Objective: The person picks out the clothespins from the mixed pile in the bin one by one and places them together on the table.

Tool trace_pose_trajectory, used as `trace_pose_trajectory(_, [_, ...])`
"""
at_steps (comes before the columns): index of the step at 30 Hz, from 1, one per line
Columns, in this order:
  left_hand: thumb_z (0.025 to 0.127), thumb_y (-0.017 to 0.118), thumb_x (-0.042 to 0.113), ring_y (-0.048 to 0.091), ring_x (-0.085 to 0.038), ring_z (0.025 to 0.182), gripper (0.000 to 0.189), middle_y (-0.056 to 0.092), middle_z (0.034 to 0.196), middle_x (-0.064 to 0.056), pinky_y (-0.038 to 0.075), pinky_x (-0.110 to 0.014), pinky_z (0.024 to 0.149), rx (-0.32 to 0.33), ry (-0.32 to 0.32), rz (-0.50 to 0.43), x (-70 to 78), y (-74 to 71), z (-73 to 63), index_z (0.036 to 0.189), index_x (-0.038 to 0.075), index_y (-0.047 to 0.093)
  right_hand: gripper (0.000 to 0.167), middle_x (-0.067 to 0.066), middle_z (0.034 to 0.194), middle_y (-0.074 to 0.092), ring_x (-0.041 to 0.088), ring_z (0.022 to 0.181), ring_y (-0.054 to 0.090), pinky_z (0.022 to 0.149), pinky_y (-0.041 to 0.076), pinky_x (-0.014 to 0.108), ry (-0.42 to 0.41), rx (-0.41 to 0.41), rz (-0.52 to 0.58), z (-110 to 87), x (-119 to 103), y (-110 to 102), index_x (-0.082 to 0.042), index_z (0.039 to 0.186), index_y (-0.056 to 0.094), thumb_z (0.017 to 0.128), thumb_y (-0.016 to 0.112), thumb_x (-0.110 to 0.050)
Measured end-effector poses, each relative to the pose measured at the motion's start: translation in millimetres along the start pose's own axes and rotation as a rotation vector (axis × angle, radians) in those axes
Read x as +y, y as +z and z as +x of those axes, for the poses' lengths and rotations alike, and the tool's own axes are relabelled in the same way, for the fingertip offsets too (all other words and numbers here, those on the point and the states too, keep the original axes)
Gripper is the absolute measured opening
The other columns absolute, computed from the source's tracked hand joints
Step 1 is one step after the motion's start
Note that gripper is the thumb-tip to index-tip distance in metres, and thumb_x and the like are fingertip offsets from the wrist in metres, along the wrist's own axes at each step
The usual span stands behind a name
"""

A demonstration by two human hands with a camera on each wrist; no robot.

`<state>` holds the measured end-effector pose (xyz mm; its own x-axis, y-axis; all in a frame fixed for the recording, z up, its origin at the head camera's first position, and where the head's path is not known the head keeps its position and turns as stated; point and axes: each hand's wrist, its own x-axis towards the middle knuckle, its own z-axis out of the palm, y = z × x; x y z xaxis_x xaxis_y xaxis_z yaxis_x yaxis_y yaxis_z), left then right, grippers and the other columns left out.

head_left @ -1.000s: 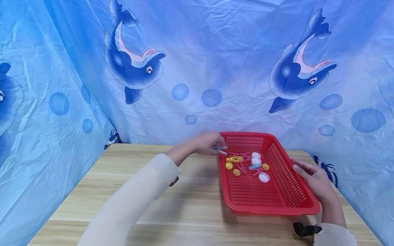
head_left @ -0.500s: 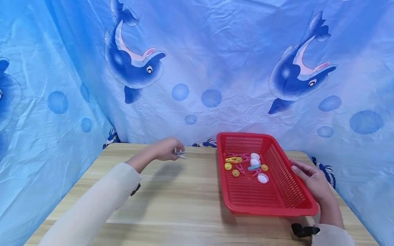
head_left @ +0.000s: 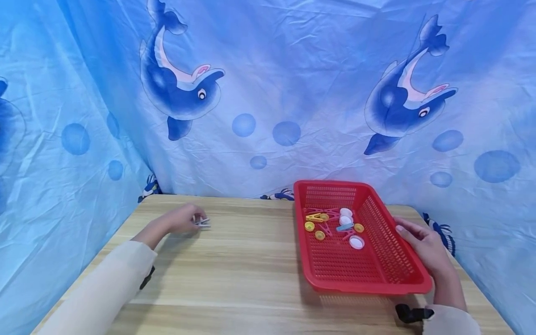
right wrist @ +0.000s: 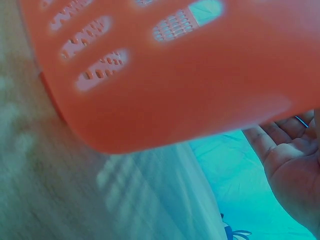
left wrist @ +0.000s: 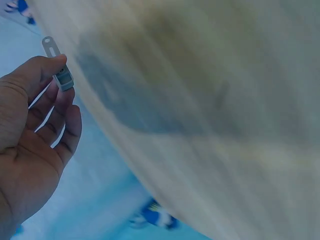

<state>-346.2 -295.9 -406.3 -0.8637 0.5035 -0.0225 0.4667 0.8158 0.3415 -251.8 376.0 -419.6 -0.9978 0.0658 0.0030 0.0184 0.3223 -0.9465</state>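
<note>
Over the far left of the table, my left hand [head_left: 184, 219] pinches a pale grey-blue clothespin [head_left: 204, 223] between thumb and fingertips. The left wrist view shows this clothespin [left wrist: 64, 80] jutting from the fingertips, its slotted end pointing away. On the right, my right hand [head_left: 431, 246] grips the long side of a red plastic basket [head_left: 309, 265], thumb over the rim. Inside lie several pink clothespins [head_left: 326, 229], a yellow clothespin [head_left: 314, 217], a light blue clothespin [head_left: 345, 227], several yellow caps [head_left: 309, 226] and white caps [head_left: 357, 242]. In the right wrist view, the basket wall partly hides my fingers.
The wooden table [head_left: 234, 270] spreads between the left hand and the basket. A blue curtain [head_left: 259, 93] printed with dolphins hangs close behind the table's far edge and along both sides.
My left hand has swung left with the clothespin, from the basket's far-left corner to the table's far left, and has come lower. The right hand stays at the basket rim.
</note>
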Motion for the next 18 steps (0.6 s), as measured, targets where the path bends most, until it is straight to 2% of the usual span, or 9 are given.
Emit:
trace_pose_trajectory(4, [0.082,0.078,0.003,0.061,-0.019,0.085,0.023,0.067,0.092,-0.002,0.054,-0.04,0.077,0.009,-0.062,-0.008,-24.6,-0.8,-15.9,0.104,0.002,0.073,0.074,-0.015,0.118,0.066,0.022,0.099,0.074,0.082,0.06,0.047,0.028,0.0,0.028,-0.3,-0.8,0.8,-0.027,0.159,0.04,0.095,0.065,-0.055])
trace_pose_trajectory(8, [0.081,0.079,0.004,0.06,-0.019,0.083,0.021,0.067,0.09,-0.003,0.054,-0.041,0.076,0.026,-0.093,-0.002,-39.3,-4.9,-28.2,0.101,0.001,0.073,0.075,-0.015,0.117,0.066,0.023,0.099,0.074,0.082,0.06,0.048,0.033,0.009,0.035,-0.5,-1.1,2.0,-0.027,0.159,0.039,0.094,0.066,-0.055])
trace_pose_trajectory(11, [0.083,0.078,0.005,0.061,-0.021,0.084,0.021,0.067,0.091,-0.004,0.054,-0.044,0.077,0.03,-0.1,-0.001,-44.9,-8.1,-33.4,0.102,-0.001,0.072,0.076,-0.014,0.118,0.065,0.023,0.099,0.075,0.081,0.06,0.048,0.027,0.014,0.027,-0.8,-0.5,1.8,-0.025,0.159,0.039,0.094,0.065,-0.055])
trace_pose_trajectory(18, [0.085,0.075,0.002,0.064,-0.028,0.092,0.024,0.07,0.099,-0.011,0.055,-0.052,0.084,0.012,-0.176,-0.006,-47.9,-12.2,-38.9,0.109,-0.001,0.073,0.075,-0.011,0.121,0.065,0.023,0.099,0.075,0.081,0.06,0.048,0.008,0.017,0.005,-0.8,-1.0,1.7,-0.026,0.159,0.04,0.095,0.065,-0.056])
